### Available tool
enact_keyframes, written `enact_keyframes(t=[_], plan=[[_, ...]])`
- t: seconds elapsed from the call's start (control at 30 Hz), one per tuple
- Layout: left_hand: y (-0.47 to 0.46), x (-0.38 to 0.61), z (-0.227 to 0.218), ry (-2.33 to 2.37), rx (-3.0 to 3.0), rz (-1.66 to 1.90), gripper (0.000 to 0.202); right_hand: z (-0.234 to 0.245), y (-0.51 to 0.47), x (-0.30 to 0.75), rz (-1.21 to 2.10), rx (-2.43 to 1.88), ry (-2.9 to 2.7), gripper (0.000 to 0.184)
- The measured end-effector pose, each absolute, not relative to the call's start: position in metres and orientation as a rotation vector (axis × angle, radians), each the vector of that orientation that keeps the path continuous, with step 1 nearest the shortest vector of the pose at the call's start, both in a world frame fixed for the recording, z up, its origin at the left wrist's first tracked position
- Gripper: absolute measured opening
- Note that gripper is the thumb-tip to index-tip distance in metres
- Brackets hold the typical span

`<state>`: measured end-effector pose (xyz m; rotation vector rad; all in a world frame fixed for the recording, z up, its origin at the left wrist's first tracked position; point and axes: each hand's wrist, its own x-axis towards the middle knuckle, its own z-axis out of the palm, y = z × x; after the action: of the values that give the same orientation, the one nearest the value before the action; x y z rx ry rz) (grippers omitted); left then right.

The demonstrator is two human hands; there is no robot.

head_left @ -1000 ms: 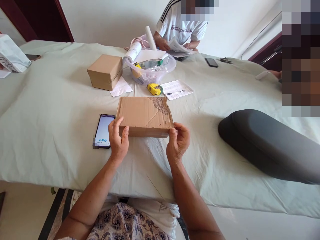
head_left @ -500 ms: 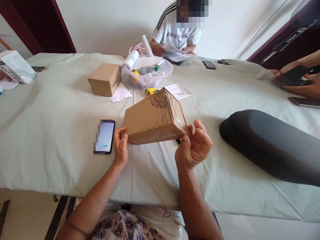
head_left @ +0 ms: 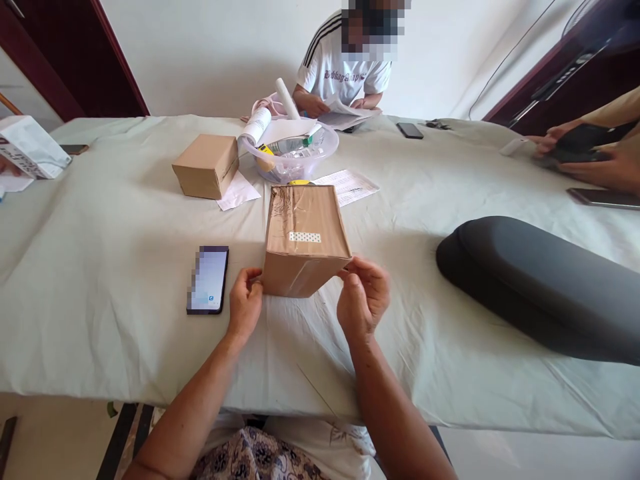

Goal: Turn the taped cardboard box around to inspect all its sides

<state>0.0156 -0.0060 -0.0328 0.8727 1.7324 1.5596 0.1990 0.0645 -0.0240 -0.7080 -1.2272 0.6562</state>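
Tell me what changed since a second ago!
The cardboard box has been turned: a white dotted strip shows on top, and its dark scribbles went from far right to far left. It now hides most of the yellow tape measure. The left hand and right hand are still at it. The phone, other box and basin stayed put.

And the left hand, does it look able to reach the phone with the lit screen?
Probably yes: the phone lies just beside the left hand, with only cloth showing between them, though the hand would likely have to leave the box at its fingers.
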Motion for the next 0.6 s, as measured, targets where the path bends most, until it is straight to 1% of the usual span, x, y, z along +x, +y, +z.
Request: enact_keyframes(t=[0.07,0.1,0.23,0.33,0.47,0.6], plan=[[-0.007,0.016,-0.032,1.679,0.868,1.629,0.018,-0.026,0.065,0.198,0.696,-0.789,-1.290,0.021],[-0.007,0.015,-0.031,1.641,0.860,1.696,0.020,-0.027,0.065,0.197,0.695,-0.829,-1.311,0.021],[-0.007,0.014,-0.026,1.489,0.916,1.871,0.041,-0.028,0.067,0.196,0.683,-0.855,-1.301,0.026],[-0.008,0.015,-0.024,1.453,0.985,1.868,0.047,-0.031,0.068,0.198,0.705,-0.800,-1.278,0.034],[-0.009,0.016,-0.027,1.466,1.024,1.839,0.051,-0.038,0.070,0.198,0.757,-0.769,-1.305,0.044],[-0.010,0.017,-0.032,1.559,1.132,1.834,0.047,-0.040,0.071,0.194,0.773,-0.871,-1.317,0.045]])
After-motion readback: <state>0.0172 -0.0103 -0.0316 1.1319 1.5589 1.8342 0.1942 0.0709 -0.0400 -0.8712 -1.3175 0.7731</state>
